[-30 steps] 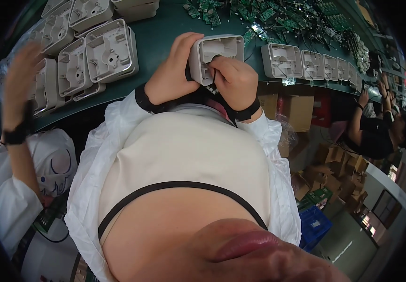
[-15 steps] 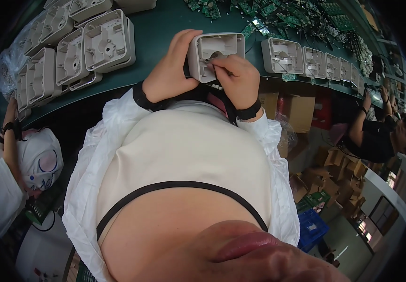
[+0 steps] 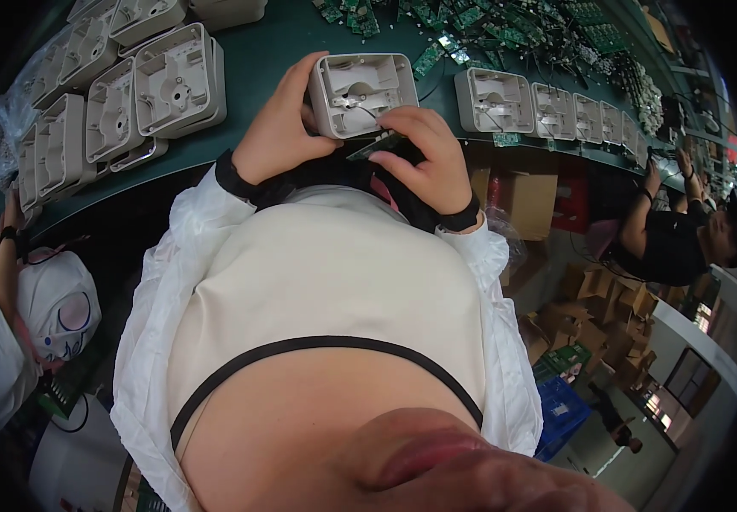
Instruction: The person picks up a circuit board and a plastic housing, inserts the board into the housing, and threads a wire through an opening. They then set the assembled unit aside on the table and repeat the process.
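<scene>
An open white plastic housing (image 3: 321, 102) sits tilted at the table's near edge, its ribbed inside facing up. My left hand (image 3: 273, 135) is closed round its left side, with fingers along the wall and thumb by the near corner. At the housing's near right corner, my right hand (image 3: 436, 166) pinches a small green circuit board (image 3: 374, 148) between thumb and fingers. The board hangs just off the near rim. A thin dark wire (image 3: 363, 109) curves inside the housing toward my right fingertips; its ends are hard to make out.
Stacked white housings (image 3: 179, 81) stand at the left. A row of similar housings (image 3: 495, 101) with wires and boards runs along the right edge. Loose green circuit boards (image 3: 505, 34) heap at the back. Co-workers sit on both sides; cardboard boxes (image 3: 529, 205) stand below the table.
My right fingers have come out of the housing's inside and now hold the circuit board at its near edge. Both hands and the housing appear shifted slightly left, along with the whole view.
</scene>
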`<action>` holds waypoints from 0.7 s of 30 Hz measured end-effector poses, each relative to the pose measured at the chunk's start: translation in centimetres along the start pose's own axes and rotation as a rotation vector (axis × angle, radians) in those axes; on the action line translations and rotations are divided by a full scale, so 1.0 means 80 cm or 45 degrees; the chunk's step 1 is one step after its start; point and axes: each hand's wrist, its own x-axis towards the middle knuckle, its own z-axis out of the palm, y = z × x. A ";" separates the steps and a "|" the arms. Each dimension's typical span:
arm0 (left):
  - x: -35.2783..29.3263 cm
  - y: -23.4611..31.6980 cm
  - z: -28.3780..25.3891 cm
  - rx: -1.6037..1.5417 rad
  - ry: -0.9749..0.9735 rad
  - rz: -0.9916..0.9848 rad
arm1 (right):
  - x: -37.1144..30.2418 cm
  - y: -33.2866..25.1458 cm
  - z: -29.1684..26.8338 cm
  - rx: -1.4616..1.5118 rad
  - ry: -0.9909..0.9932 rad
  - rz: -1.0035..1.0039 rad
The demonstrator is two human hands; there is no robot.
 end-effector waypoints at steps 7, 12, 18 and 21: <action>0.004 -0.001 -0.005 0.012 -0.029 -0.069 | -0.010 0.019 0.005 -0.118 0.022 -0.122; 0.003 -0.001 -0.003 -0.042 -0.055 -0.066 | -0.008 0.020 -0.004 -0.168 0.020 -0.122; -0.001 -0.003 0.005 -0.085 -0.029 -0.065 | -0.015 0.010 0.018 0.314 0.102 0.172; -0.001 -0.005 0.005 -0.040 0.005 -0.091 | -0.015 0.008 0.022 0.294 0.095 0.246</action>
